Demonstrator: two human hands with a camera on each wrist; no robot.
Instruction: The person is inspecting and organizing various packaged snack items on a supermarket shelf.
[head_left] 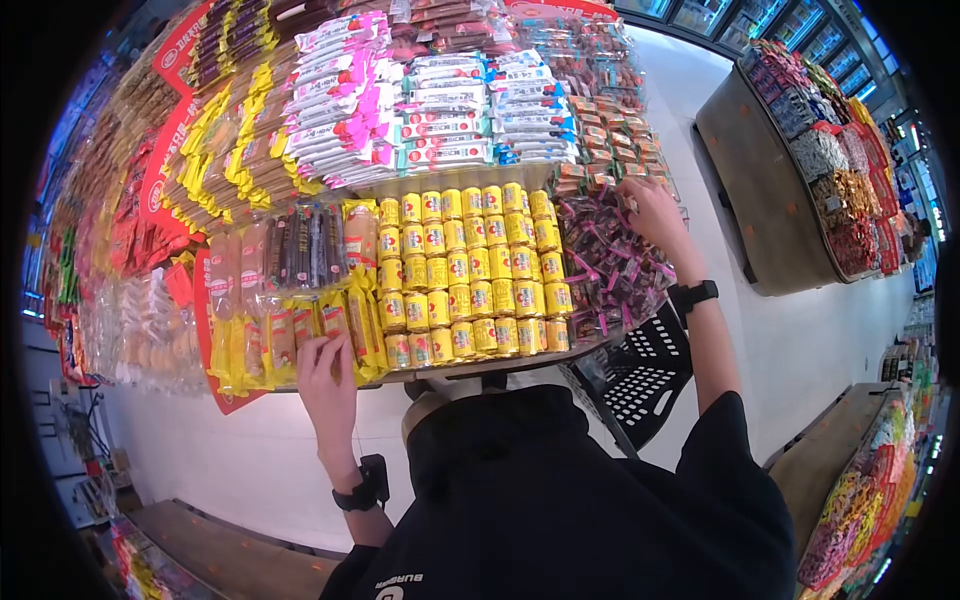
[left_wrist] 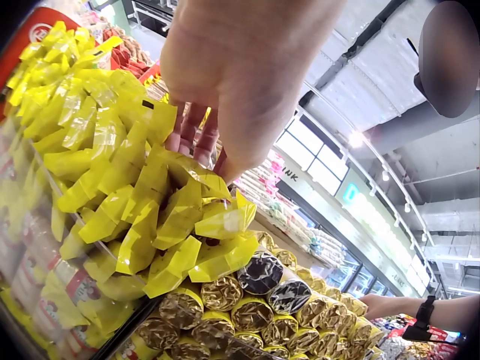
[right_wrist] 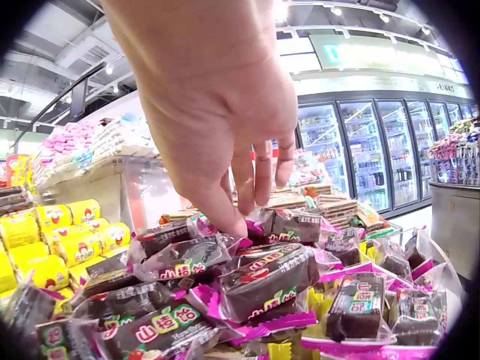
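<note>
In the head view my left hand point(head_left: 328, 385) rests at the front row of yellow-wrapped snack packets point(head_left: 290, 340). Its fingers point(left_wrist: 196, 135) reach down behind the crinkled yellow wrapper ends point(left_wrist: 142, 195) in the left wrist view. My right hand point(head_left: 655, 215) is over the far side of a heap of dark, purple-edged wrapped candies point(head_left: 610, 265). Seen from the right wrist, its thumb comes down right at a dark candy packet point(right_wrist: 180, 247), with the other fingers point(right_wrist: 262, 172) extended loosely and their tips partly behind the pile.
Stacked yellow rolls point(head_left: 470, 270) lie between the hands. Pink-white packets point(head_left: 340, 110) and small orange-brown packs point(head_left: 605, 135) fill the back. A black perforated basket point(head_left: 640, 385) is below the right forearm. Another display bin point(head_left: 770, 190) stands across the aisle.
</note>
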